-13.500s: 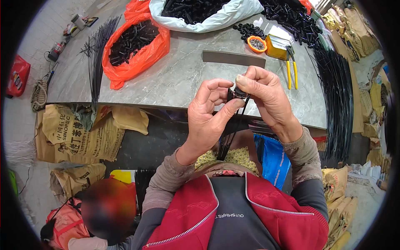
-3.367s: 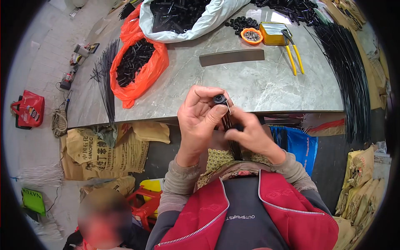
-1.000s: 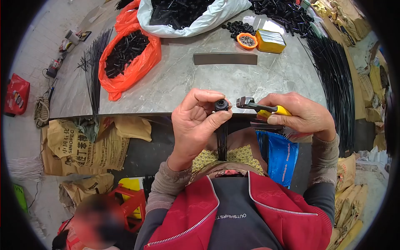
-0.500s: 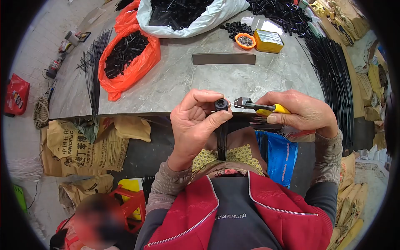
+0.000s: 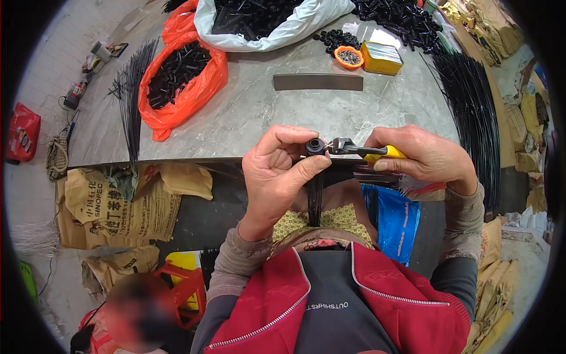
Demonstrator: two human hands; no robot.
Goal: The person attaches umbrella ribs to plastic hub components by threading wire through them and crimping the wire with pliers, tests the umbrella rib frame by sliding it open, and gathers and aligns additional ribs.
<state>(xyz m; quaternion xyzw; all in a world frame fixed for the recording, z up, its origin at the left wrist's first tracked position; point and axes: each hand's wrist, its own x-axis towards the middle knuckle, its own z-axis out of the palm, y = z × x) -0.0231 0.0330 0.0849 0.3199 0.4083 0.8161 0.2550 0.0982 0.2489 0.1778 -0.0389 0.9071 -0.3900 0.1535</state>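
Note:
My left hand [image 5: 277,171] pinches a black cylindrical fitting [image 5: 315,145] between thumb and fingertips, its round hollow end facing up. A long dark bundle [image 5: 315,197] runs from below the fitting toward my lap; whether they are joined is hard to tell. My right hand [image 5: 421,154] is wrapped round the yellow handles of a pair of pliers [image 5: 348,147]. The jaws of the pliers are at the right side of the fitting, on thin shiny wire ends [image 5: 329,146]. Both hands are over the near table edge.
On the grey table [image 5: 247,112] lie a flat dark bar [image 5: 318,82], an orange bowl of small metal pieces [image 5: 349,57], a yellow tin [image 5: 382,58], a red bag [image 5: 221,76] and a white bag [image 5: 268,46] of black parts. Black strands [image 5: 471,118] lie right. A person [image 5: 135,312] is lower left.
The pliers have moved slightly left, closer to the fitting, and their jaws have turned a little. My left hand stays nearly still, keeping its pinch.

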